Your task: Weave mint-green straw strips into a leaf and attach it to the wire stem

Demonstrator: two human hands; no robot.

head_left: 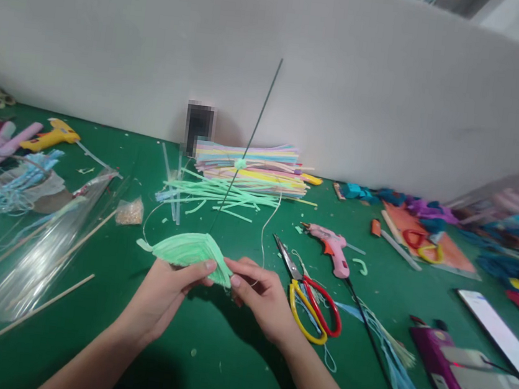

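Two grips hold one mint-green, leaf-shaped piece of fuzzy strips [188, 247] above the green desk [221, 362]: a bare left hand [169, 284] pinching its lower edge, a bare right hand [266, 289] its right end.

Left hand [168, 290] and right hand [265, 295] pinch a mint-green leaf shape [187, 249].

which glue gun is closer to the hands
The pink glue gun, beyond and to the right of the right hand. The yellow glue gun lies farther off, towards the left side.
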